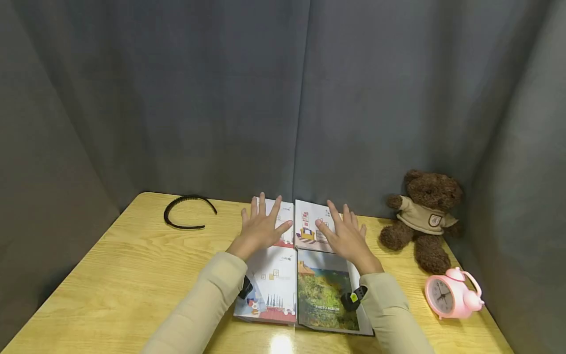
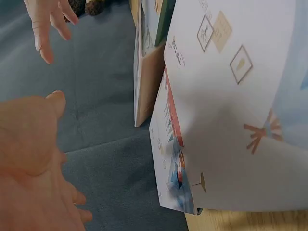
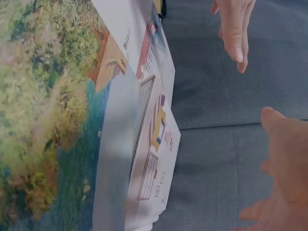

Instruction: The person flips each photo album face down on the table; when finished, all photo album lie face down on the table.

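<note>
Four flat items lie two by two at the table's middle. A photo album (image 1: 325, 300) with a landscape cover is near right. White illustrated books fill the other places: near left (image 1: 278, 280), far left (image 1: 287, 214) and far right (image 1: 309, 223). My left hand (image 1: 261, 228) is spread over the far-left book, palm down, holding nothing. Over the far-right book spreads my right hand (image 1: 347, 238), also empty. In the left wrist view, a gap shows between the left hand (image 2: 29, 163) and the book (image 2: 231, 120); the right wrist view likewise shows the right hand (image 3: 288, 168) apart from the album (image 3: 48, 120).
A black headband (image 1: 170, 211) lies at the back left of the wooden table (image 1: 132, 275). On the right sit a brown teddy bear (image 1: 424, 216) in a beige shirt and, nearer, a pink alarm clock (image 1: 453, 295). A grey curtain (image 1: 221, 98) hangs behind.
</note>
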The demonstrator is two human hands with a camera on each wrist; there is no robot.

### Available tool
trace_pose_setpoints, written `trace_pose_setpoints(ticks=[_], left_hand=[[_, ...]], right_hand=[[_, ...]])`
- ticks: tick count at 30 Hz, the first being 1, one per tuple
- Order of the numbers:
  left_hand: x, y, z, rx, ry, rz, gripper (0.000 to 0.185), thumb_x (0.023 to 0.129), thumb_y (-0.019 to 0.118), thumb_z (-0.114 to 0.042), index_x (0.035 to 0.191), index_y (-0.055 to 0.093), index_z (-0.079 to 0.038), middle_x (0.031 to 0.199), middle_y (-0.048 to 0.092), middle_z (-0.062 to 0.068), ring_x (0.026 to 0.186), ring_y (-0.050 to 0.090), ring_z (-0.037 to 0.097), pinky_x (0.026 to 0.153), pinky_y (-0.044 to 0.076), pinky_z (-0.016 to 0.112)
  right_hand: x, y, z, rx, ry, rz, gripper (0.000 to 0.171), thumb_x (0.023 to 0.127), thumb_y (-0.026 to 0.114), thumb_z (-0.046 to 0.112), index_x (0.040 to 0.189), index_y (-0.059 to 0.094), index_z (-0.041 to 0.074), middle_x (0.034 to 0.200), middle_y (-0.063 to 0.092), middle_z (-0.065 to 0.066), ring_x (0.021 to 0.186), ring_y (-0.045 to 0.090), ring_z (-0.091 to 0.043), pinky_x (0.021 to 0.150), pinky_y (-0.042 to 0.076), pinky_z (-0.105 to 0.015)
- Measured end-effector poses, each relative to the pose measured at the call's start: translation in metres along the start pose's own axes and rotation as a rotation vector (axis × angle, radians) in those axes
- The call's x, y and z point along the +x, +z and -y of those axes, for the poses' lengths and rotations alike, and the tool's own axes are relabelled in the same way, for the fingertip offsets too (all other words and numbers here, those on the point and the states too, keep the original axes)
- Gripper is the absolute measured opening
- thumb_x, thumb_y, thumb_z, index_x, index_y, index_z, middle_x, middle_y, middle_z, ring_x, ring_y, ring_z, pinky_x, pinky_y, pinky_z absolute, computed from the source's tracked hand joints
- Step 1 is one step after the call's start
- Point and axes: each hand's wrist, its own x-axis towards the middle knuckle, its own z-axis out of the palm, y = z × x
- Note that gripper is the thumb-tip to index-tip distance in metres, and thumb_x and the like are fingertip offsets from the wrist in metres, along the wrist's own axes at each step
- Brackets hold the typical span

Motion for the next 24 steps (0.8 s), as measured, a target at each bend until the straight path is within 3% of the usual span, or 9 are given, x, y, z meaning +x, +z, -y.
trace_pose_setpoints(ticks=[4, 7, 11, 13, 18, 24], left_hand=[[-0.002, -0.002, -0.006, -0.007, 0.026, 0.008, 0.080, 0.099, 0.038, -0.063, 0.162, 0.008, -0.023, 0.163, -0.009, 0.021, 0.148, -0.012, 0.040, 0.112, -0.001, 0.066], [-0.010, -0.003, -0.009, -0.028, 0.072, -0.023, 0.079, 0.099, 0.039, -0.063, 0.162, 0.011, -0.022, 0.163, -0.007, 0.021, 0.148, -0.007, 0.042, 0.112, 0.002, 0.067], [-0.032, -0.003, -0.014, -0.061, 0.159, -0.100, 0.076, 0.100, 0.043, -0.059, 0.161, 0.019, -0.020, 0.164, 0.002, 0.022, 0.149, 0.002, 0.043, 0.111, 0.009, 0.067], [-0.047, -0.002, -0.016, -0.061, 0.187, -0.105, 0.076, 0.100, 0.045, -0.058, 0.160, 0.021, -0.020, 0.163, 0.004, 0.023, 0.149, 0.004, 0.042, 0.111, 0.010, 0.067], [-0.077, 0.005, -0.020, -0.063, 0.215, -0.059, 0.075, 0.099, 0.046, -0.059, 0.160, 0.024, -0.020, 0.163, 0.006, 0.023, 0.148, 0.003, 0.044, 0.111, 0.009, 0.069], [-0.086, 0.011, -0.025, -0.105, 0.245, 0.029, 0.081, 0.097, 0.046, -0.064, 0.161, 0.017, -0.023, 0.164, 0.001, 0.021, 0.148, 0.001, 0.044, 0.111, 0.007, 0.070]], right_hand=[[-0.008, -0.004, -0.002, 0.007, -0.008, -0.011, 0.077, 0.100, 0.041, 0.060, 0.161, 0.013, 0.022, 0.162, -0.002, -0.027, 0.146, -0.002, -0.051, 0.105, -0.006, -0.075], [-0.018, -0.007, -0.002, 0.014, -0.028, -0.026, 0.076, 0.100, 0.041, 0.060, 0.161, 0.016, 0.022, 0.162, -0.001, -0.026, 0.146, -0.002, -0.050, 0.104, -0.006, -0.076], [-0.038, -0.007, -0.001, 0.029, -0.073, -0.061, 0.073, 0.101, 0.045, 0.056, 0.160, 0.022, 0.019, 0.163, 0.003, -0.025, 0.146, 0.002, -0.050, 0.104, -0.003, -0.077], [-0.050, -0.006, -0.001, 0.027, -0.092, -0.073, 0.071, 0.102, 0.047, 0.053, 0.160, 0.024, 0.019, 0.163, 0.005, -0.024, 0.146, 0.003, -0.050, 0.104, -0.002, -0.077], [-0.082, -0.004, 0.001, 0.008, -0.124, -0.078, 0.069, 0.101, 0.050, 0.050, 0.159, 0.026, 0.020, 0.162, 0.007, -0.025, 0.145, 0.006, -0.051, 0.102, 0.000, -0.079], [-0.098, -0.005, 0.002, -0.020, -0.152, -0.083, 0.067, 0.101, 0.051, 0.049, 0.159, 0.025, 0.025, 0.163, 0.008, -0.024, 0.146, 0.008, -0.050, 0.104, 0.002, -0.077]])
